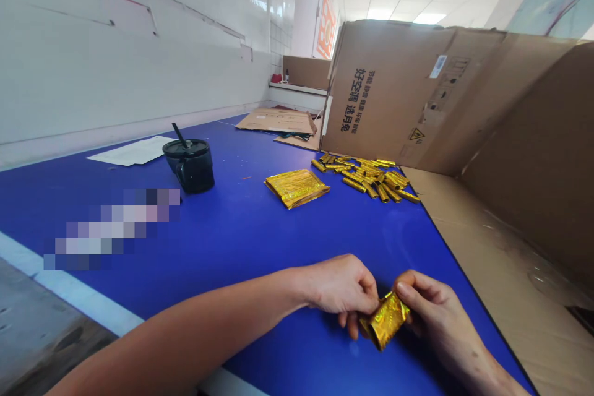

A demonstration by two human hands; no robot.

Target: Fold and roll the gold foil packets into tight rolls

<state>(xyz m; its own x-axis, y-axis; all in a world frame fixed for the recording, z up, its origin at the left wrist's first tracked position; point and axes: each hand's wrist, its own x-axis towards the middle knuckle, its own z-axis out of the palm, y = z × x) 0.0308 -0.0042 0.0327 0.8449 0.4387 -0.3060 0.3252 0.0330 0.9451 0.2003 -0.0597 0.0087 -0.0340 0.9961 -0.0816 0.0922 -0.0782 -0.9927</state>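
Note:
Between my two hands is a piece of shiny gold foil paper (388, 323), partly folded or rolled, just above the blue table (223, 260). My left hand (346, 288) is closed on its left edge, with some fingertips tucked behind it. With thumb and fingers, my right hand (429, 303) pinches the upper right edge. Farther forward lies a flat stack of gold foil sheets (297, 187). To the right of that stack is a loose pile of small gold foil rolls (371, 176), several of them overlapping.
A large cardboard box (394, 93) stands behind the rolls, and cardboard (482, 247) runs along the table's right side. A dark lidded mug (195, 167) stands at left near a white paper (130, 151). Flat cardboard (276, 119) lies at the back. One blurred patch hides something at left.

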